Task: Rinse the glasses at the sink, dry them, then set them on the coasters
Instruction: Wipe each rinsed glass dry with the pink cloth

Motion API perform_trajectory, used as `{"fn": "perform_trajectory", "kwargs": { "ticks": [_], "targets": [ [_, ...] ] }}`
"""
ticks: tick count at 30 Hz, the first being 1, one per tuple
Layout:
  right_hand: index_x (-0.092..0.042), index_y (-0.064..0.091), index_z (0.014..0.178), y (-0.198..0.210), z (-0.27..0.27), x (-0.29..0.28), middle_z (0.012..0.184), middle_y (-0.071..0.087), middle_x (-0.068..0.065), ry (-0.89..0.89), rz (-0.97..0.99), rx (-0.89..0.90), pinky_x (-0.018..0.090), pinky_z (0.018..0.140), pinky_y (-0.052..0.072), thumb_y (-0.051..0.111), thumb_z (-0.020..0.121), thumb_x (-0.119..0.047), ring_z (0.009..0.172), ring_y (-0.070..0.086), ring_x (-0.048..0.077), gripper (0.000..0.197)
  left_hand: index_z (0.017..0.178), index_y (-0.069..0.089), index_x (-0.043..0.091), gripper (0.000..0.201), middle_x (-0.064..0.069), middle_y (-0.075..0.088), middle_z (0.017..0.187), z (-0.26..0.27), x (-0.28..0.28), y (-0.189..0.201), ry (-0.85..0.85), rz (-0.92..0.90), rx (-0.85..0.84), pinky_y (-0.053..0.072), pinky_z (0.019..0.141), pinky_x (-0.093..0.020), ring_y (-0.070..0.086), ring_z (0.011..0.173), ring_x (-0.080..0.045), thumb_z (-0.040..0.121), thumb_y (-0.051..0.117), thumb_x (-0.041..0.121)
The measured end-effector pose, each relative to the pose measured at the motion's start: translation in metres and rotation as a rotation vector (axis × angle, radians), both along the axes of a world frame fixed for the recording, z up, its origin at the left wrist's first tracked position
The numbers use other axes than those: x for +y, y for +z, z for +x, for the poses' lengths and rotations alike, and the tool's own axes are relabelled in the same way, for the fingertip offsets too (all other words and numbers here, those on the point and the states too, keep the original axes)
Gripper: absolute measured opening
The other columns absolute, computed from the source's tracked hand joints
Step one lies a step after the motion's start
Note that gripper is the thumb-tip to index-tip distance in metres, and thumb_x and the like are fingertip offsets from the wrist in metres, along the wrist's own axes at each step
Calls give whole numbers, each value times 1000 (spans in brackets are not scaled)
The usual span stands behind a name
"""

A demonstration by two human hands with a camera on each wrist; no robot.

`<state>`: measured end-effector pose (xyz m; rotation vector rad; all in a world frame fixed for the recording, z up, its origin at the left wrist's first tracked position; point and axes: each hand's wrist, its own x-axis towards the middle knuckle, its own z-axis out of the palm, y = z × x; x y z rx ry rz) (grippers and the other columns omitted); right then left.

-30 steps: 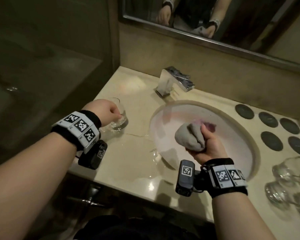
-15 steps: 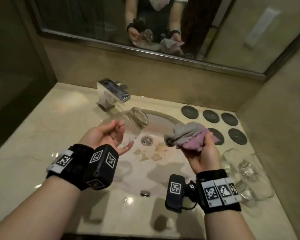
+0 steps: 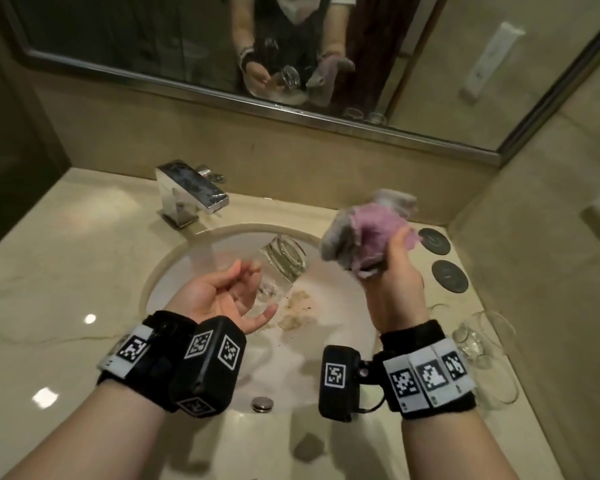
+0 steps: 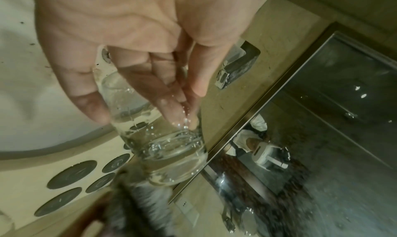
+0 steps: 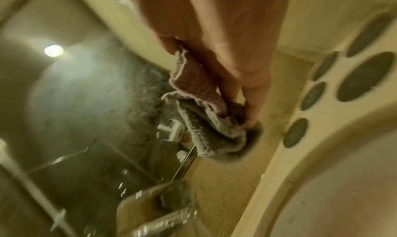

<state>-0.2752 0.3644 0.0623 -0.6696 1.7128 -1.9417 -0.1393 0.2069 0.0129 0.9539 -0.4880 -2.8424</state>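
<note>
A chrome tap [image 3: 191,192] stands at the back left of the sink [image 3: 174,265], on the pale stone counter [image 3: 66,271]. The left hand [image 3: 219,296] is palm up over the left half of the basin, holding a clear glass [image 3: 281,268] on its side: the fingers reach into the mouth and the thumb lies along the outside wall, seen clearly in the left wrist view, where the glass [image 4: 159,135] is wet with droplets and its thick base points away from the palm toward the mirror [image 3: 395,81]. So this hand is partly curled and has a grip on the glass. Brownish marks lie on the basin floor just below it.

To the right, the right hand [image 3: 392,271] is raised over the right rim of the sink, fingers closed tightly round a bunched cloth [image 3: 364,233], grey on one face and pink on the other. The cloth is close beside the base of the glass but I cannot tell if they touch.

Beyond that hand, dark round coasters [image 3: 433,240] lie flat on the back right part of the counter, near the wall; none has a glass on it. Near the front right edge of the counter sit more clear glasses [image 3: 485,348], grouped close together.
</note>
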Motion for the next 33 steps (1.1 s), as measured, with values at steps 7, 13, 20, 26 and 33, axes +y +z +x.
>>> {"fn": "perform_trajectory", "kwargs": {
  "ticks": [7, 13, 20, 26, 33],
  "targets": [
    [-31, 50, 133, -6, 19, -24, 139, 46, -15, 226, 252, 385, 16, 105, 30, 10, 98, -43, 129, 39, -2, 55, 72, 65, 12, 8, -1, 70, 64, -7, -1, 16, -58, -6, -17, 52, 76, -51, 66, 52, -11, 70, 58, 16],
    [-59, 18, 127, -3, 10, -28, 118, 41, -13, 206, 431, 627, 8, 97, 20, 22, 92, -45, 118, 35, 4, 38, 64, 71, 13, 17, 1, 71, 67, -6, -5, 31, -115, -106, 68, 53, 72, -53, 68, 56, -9, 73, 59, 20],
    [-57, 34, 117, 3, 20, -34, 135, 39, -5, 173, 305, 510, 37, 99, 46, 18, 89, -64, 118, 48, 7, 33, 71, 71, 14, 14, -1, 72, 73, -6, -8, 49, -151, -551, 200, 54, 80, -42, 68, 63, -8, 73, 57, 18],
    [-18, 52, 127, 20, 11, -47, 122, 59, 5, 96, 389, 70, 36, 85, 52, 23, 90, -63, 106, 60, 18, 64, 83, 68, 7, 14, 1, 75, 84, -6, -5, 55, -196, -1240, 322, 53, 78, -20, 70, 84, -11, 70, 63, 12],
    [-14, 60, 116, 12, 4, -50, 110, 67, 8, 1, 244, -128, 37, 83, 52, 31, 95, -55, 99, 65, 18, 54, 89, 72, 19, 16, 8, 74, 92, -17, -16, 59, -332, -1572, 216, 50, 83, -16, 67, 91, -5, 81, 67, 6]
  ]
}}
